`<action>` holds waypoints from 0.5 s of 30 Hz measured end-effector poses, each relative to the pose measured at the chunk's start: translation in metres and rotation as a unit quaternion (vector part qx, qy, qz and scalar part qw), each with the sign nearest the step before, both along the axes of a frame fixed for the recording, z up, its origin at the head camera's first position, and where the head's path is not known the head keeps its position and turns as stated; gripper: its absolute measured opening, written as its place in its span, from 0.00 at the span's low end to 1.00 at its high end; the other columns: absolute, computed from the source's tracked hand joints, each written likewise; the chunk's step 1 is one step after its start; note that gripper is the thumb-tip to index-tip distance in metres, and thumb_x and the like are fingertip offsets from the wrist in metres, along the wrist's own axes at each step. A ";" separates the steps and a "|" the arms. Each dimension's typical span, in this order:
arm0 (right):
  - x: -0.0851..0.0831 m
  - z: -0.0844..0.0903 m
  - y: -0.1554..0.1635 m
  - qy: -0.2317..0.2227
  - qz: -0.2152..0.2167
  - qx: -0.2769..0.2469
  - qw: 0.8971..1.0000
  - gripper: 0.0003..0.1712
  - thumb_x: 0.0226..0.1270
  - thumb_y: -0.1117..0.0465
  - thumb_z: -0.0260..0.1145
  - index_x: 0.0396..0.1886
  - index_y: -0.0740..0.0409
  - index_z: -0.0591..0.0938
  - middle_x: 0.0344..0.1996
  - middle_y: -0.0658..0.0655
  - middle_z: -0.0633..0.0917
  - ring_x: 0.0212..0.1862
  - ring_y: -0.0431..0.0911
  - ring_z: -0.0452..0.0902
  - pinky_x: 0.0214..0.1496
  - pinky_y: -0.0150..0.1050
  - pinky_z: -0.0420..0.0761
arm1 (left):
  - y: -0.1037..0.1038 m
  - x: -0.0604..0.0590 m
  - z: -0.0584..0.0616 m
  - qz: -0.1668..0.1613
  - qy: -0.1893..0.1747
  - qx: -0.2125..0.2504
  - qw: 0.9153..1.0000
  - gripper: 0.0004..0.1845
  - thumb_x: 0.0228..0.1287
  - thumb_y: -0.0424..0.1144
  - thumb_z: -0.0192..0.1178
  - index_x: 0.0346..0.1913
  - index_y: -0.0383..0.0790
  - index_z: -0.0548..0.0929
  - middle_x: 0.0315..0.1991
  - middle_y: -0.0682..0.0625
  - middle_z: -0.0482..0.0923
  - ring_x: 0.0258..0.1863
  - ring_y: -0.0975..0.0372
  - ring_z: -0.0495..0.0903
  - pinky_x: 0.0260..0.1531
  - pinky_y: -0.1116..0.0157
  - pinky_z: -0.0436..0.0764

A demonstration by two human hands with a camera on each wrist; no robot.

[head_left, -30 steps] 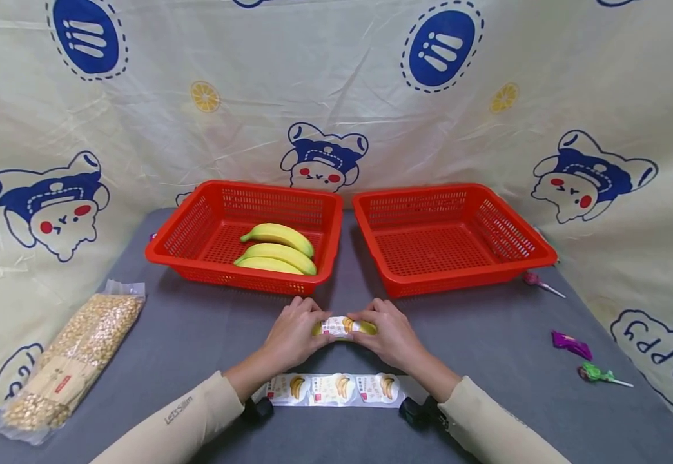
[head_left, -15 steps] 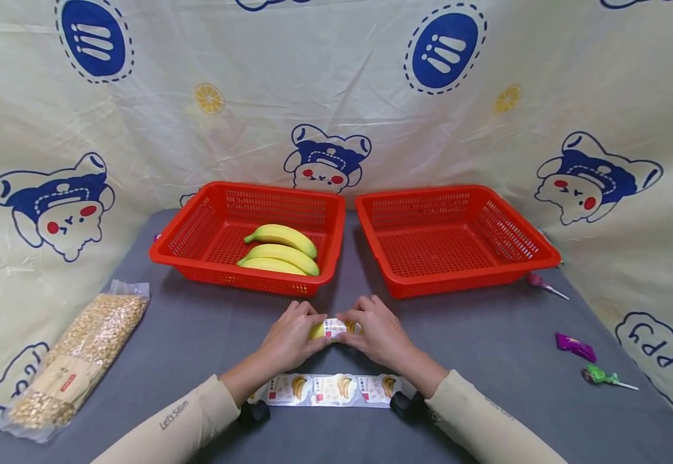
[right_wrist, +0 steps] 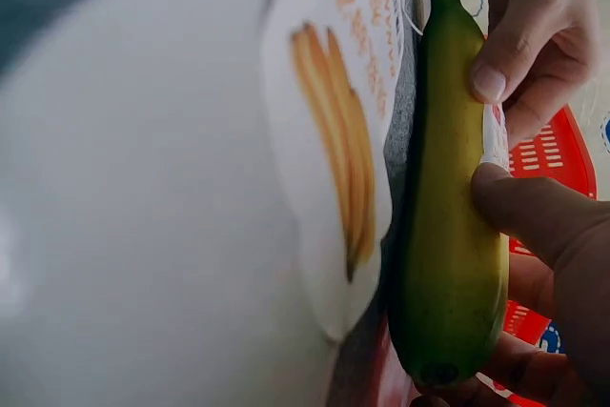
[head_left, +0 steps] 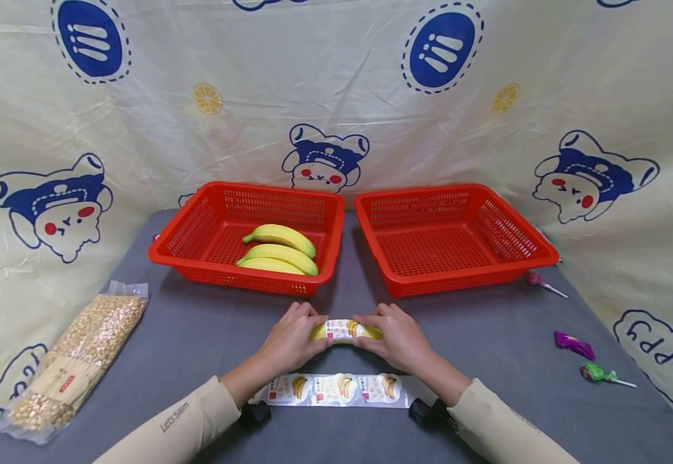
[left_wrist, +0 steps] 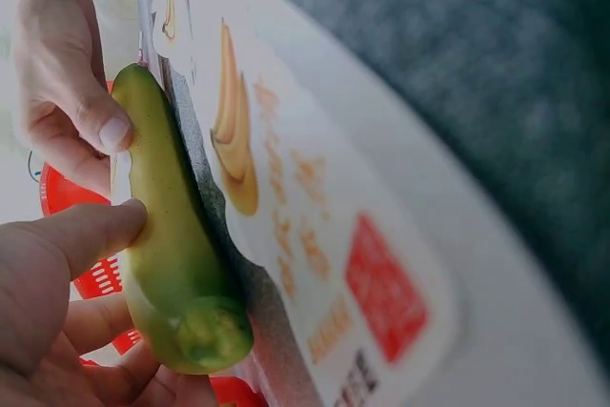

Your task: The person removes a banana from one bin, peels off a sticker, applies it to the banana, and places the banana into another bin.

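A yellow banana (head_left: 374, 332) lies crosswise between my two hands, just in front of the baskets. On its upper side is a white label (head_left: 338, 329) printed with bananas. My left hand (head_left: 291, 336) grips the left end, thumb on the near side, fingers beyond. With thumb and fingers, my right hand (head_left: 399, 339) holds the part right of the label. In the left wrist view, the stem-less end of the banana (left_wrist: 172, 226) looks greenish, and both thumbs press its side. Nearer to me, a strip of banana labels (head_left: 336, 390) lies flat below the wrists.
Several bananas (head_left: 281, 252) lie in the left red basket (head_left: 243, 277). Beside it stands a second red basket (head_left: 458, 283). A bag of kernels (head_left: 81, 354) is at the left; lollipops (head_left: 594, 372) and a purple-wrapped candy (head_left: 574, 345) lie at the right.
My right hand first slid left over the label, then back right along the banana, uncovering the label. My left hand stayed on its end. The baskets and label strip stayed put.
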State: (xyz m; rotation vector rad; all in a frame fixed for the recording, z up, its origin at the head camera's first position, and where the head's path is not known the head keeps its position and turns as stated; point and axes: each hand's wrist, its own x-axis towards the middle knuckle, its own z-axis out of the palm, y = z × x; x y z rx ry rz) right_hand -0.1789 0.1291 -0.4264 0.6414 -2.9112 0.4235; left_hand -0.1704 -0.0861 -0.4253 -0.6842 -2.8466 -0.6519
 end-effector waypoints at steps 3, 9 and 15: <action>0.001 0.000 0.002 0.004 0.004 -0.003 1.000 0.25 0.50 0.44 0.73 0.50 0.42 0.84 0.28 0.46 0.75 0.32 0.39 0.64 0.32 0.32 0.64 | 0.000 0.000 0.000 0.000 -0.006 -0.002 1.000 0.23 0.52 0.46 0.68 0.50 0.39 0.84 0.40 0.49 0.78 0.41 0.59 0.70 0.35 0.65 0.72; -0.003 0.000 -0.005 0.026 0.035 -0.030 0.999 0.24 0.50 0.47 0.74 0.49 0.42 0.84 0.31 0.47 0.77 0.34 0.39 0.65 0.33 0.31 0.65 | 0.000 -0.001 0.002 0.003 -0.020 -0.009 1.000 0.23 0.53 0.48 0.68 0.52 0.41 0.83 0.42 0.49 0.78 0.42 0.59 0.70 0.35 0.65 0.73; -0.007 0.000 -0.015 0.034 0.050 -0.030 0.998 0.18 0.49 0.48 0.75 0.42 0.43 0.87 0.29 0.46 0.77 0.33 0.37 0.65 0.32 0.30 0.66 | -0.002 0.000 0.001 0.006 -0.027 -0.016 0.999 0.24 0.54 0.49 0.67 0.53 0.41 0.83 0.42 0.49 0.77 0.41 0.60 0.69 0.35 0.65 0.72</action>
